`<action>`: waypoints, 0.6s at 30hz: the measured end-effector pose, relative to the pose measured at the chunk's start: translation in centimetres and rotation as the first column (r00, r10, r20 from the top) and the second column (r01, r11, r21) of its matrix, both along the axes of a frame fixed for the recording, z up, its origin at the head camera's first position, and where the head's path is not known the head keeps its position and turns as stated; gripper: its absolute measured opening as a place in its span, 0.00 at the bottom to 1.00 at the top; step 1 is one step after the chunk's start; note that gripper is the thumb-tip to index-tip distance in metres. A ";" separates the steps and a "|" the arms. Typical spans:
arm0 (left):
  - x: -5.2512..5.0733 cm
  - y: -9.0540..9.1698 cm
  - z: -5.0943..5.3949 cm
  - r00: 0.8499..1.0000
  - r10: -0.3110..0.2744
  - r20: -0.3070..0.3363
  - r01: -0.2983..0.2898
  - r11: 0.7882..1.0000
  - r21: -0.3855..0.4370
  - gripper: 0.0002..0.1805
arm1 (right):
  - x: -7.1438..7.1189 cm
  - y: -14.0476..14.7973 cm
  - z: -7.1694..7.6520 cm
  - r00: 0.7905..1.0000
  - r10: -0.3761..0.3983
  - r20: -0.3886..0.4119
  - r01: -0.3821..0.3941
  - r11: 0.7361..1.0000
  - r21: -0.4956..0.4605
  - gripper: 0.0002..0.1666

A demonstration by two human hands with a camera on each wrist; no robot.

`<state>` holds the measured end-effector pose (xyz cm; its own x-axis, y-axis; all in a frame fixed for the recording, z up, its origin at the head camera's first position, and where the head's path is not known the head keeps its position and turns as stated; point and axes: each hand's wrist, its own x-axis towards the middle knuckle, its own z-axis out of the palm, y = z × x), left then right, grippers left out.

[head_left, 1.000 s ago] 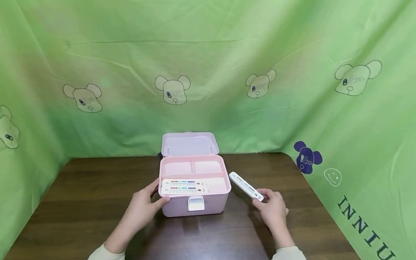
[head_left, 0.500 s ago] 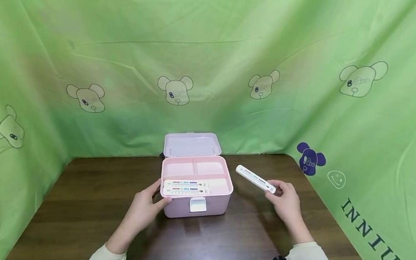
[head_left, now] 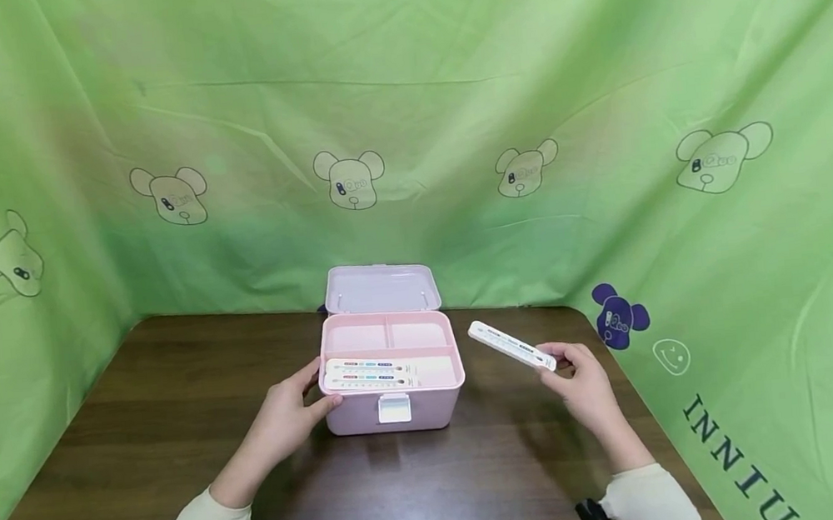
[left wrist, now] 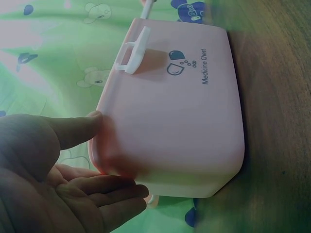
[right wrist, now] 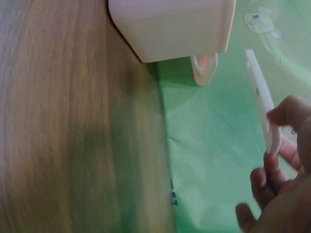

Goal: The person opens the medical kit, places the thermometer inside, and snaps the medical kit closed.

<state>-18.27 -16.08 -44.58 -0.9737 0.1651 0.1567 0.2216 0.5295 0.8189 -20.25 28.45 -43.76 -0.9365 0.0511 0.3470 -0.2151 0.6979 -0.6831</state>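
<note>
A pink medicine chest [head_left: 419, 409] stands on the table, its lid [head_left: 382, 288] raised at the back. My left hand [head_left: 286, 413] holds its front left corner, thumb on the front rim and fingers along the left side. In the left wrist view, "Medicine Chest" lettering shows on the front [left wrist: 184, 107]. Two white thermometers [head_left: 367, 375] with coloured markings lie in the tray's front compartment. To the right of the chest, my right hand [head_left: 583, 386] pinches a similar flat white thermometer [head_left: 511, 345] by its near end, above the table. The right wrist view shows its narrow edge [right wrist: 260, 90].
The tray's back part has two small compartments [head_left: 356, 333] split by a divider. A white latch [head_left: 394, 408] juts from the front. Green printed cloth [head_left: 414, 235] hangs behind the brown wooden table [head_left: 195, 382] and along both sides.
My right hand has moved right and slightly away from me with the thermometer, which has turned flatter across the view. My left hand stays on the chest's corner.
</note>
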 end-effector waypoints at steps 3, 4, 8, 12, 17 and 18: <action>0.0 0.0 0.0 1.000 0.004 -0.001 -0.004 1.000 -0.001 0.40 | 0.0 0.1 0.7 0.995 0.094 -0.036 -0.093 0.996 0.016 0.19; 0.0 0.0 0.0 1.000 0.004 -0.003 -0.004 1.000 -0.003 0.40 | 0.0 0.1 0.8 0.991 0.126 -0.053 -0.125 0.992 0.024 0.19; 0.1 0.0 0.0 1.000 0.002 0.001 -0.002 1.000 -0.003 0.40 | -0.1 0.2 1.6 0.968 0.230 -0.099 -0.225 0.973 0.056 0.21; 0.0 0.0 0.0 1.000 0.003 -0.002 -0.003 1.000 0.001 0.40 | -0.4 0.3 2.5 0.956 0.282 -0.083 -0.275 0.957 0.094 0.21; 0.0 0.0 -0.1 1.000 0.006 -0.009 -0.006 1.000 -0.004 0.39 | -1.1 0.2 3.6 0.947 0.321 -0.028 -0.311 0.933 0.178 0.21; 0.0 0.0 -0.1 1.000 0.007 -0.009 -0.007 1.000 -0.005 0.39 | -1.2 0.1 3.8 0.943 0.333 -0.025 -0.321 0.925 0.201 0.21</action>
